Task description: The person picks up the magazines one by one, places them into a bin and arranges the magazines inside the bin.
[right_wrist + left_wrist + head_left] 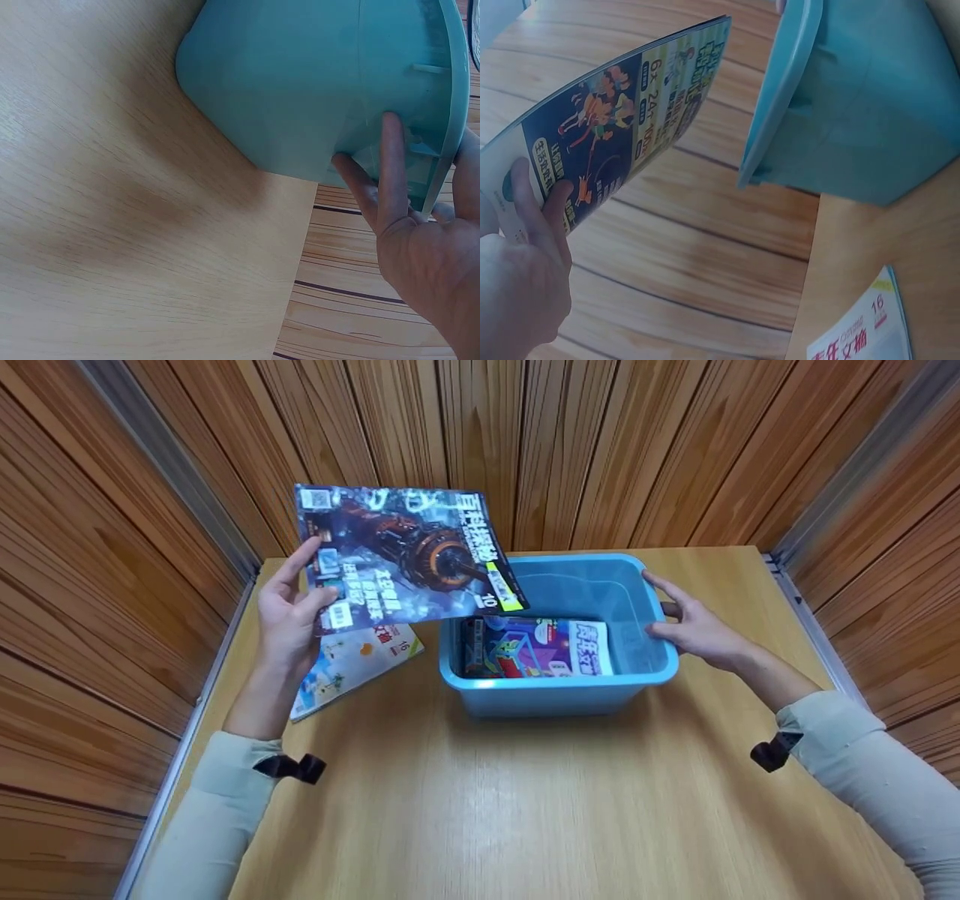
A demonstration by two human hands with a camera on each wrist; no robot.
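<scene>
- Head view shows our left hand (289, 611) pinching a dark magazine (405, 556) by its lower left corner, thumb on the cover, fingers behind, lifted off the table (480, 810).
- Under that hand lies a pale magazine (352, 664), flat on the wood.
- Our right hand (694, 626) rests with straight fingers on the right rim of the blue bin (559, 697), thumb inside.
- Between our hands, inside the bin, lies a purple magazine (540, 649); the held one overhangs the bin's far left corner.
</scene>
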